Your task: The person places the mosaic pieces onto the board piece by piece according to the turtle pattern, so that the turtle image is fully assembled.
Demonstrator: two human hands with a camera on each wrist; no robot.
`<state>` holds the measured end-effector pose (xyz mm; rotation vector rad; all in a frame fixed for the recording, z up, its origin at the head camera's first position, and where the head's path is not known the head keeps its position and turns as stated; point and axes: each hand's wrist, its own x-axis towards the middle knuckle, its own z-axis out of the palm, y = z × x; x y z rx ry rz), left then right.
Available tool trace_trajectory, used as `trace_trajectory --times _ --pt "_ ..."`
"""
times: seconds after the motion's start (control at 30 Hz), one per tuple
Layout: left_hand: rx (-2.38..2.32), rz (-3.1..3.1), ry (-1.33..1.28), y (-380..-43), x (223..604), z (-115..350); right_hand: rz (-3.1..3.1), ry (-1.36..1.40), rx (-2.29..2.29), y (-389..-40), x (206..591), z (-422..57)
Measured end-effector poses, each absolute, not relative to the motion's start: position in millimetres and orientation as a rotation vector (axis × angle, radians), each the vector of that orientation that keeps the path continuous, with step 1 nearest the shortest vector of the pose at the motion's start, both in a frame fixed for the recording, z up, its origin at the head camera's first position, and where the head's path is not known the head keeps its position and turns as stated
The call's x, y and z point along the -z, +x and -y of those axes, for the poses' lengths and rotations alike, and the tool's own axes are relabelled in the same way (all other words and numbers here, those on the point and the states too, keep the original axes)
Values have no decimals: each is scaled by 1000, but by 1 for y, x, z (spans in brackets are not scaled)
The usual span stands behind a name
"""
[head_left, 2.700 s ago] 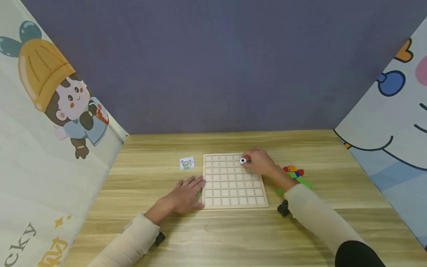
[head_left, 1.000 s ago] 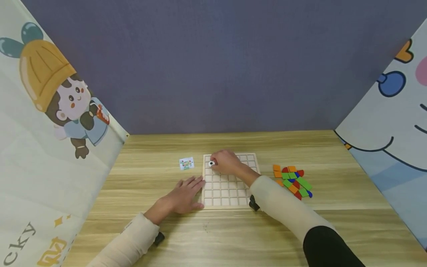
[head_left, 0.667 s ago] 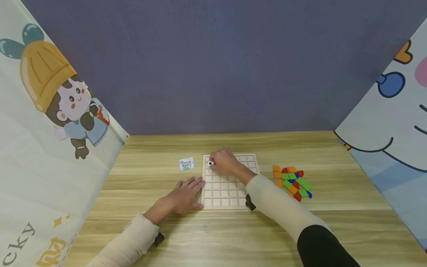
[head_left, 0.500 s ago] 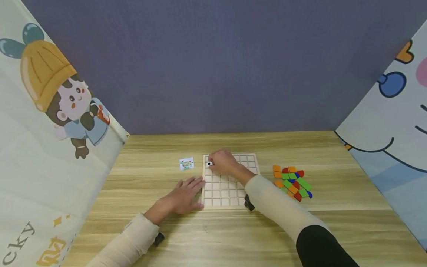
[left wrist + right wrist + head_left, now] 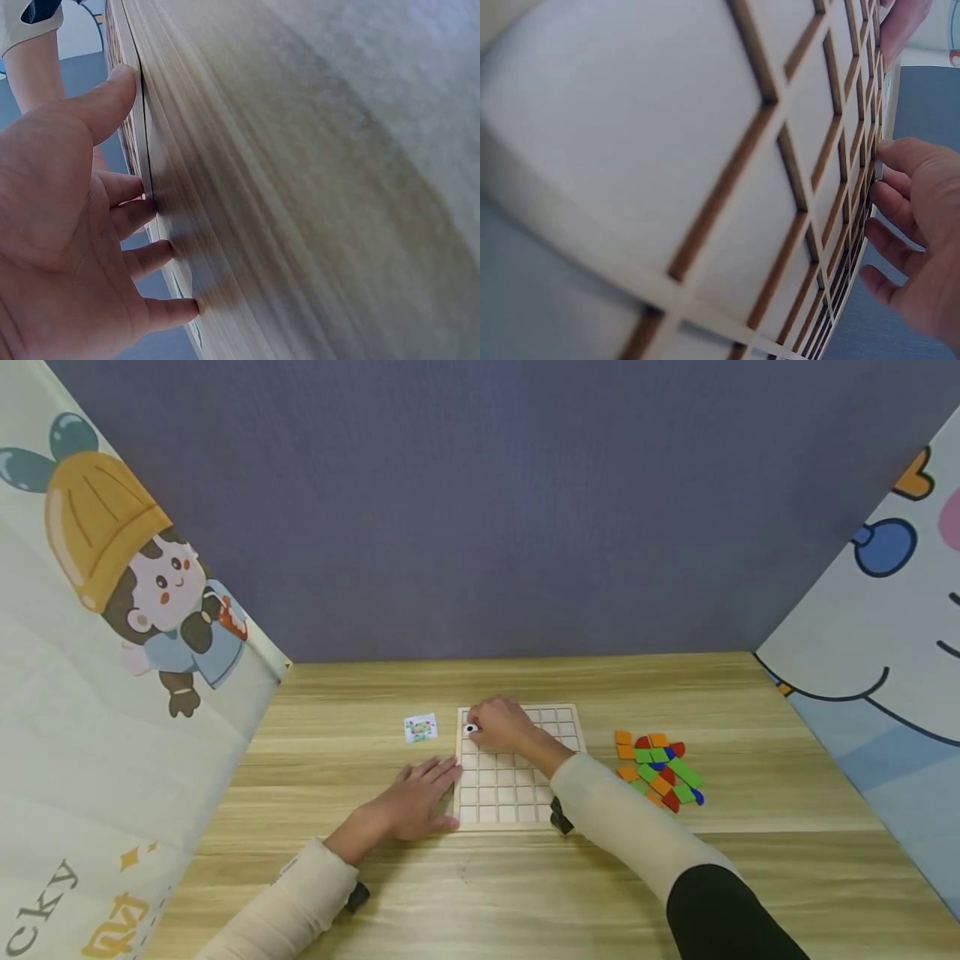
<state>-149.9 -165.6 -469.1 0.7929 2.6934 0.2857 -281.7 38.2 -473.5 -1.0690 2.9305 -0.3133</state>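
Note:
A wooden grid board (image 5: pixel 504 793) lies on the table, its square cells bounded by raised strips. My right hand (image 5: pixel 501 725) reaches across it to the far left corner and pinches a small white eye piece (image 5: pixel 470 728) with a black dot, right over the cells there. In the right wrist view, the thumb and index finger of the right hand (image 5: pixel 922 225) meet close at the grid's surface. My left hand (image 5: pixel 416 797) rests with fingers spread along the board's left edge. The left wrist view has the left hand (image 5: pixel 67 225) with its fingertips against that edge.
A small printed card (image 5: pixel 420 727) lies left of the board's far corner. To the right is a loose pile of orange, green, red and blue flat pieces (image 5: pixel 660 768). A dark upright panel (image 5: pixel 517 510) closes off the table's far side.
My right hand has carried the eye piece leftward from the board's far right part to its far left corner, then held nearly still. The left hand stays in place.

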Motion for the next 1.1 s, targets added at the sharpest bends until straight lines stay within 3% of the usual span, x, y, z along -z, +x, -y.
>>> trace_trajectory --times 1.1 --pt "-288 -2700 800 -150 472 167 -2939 -1098 380 -282 475 -38"
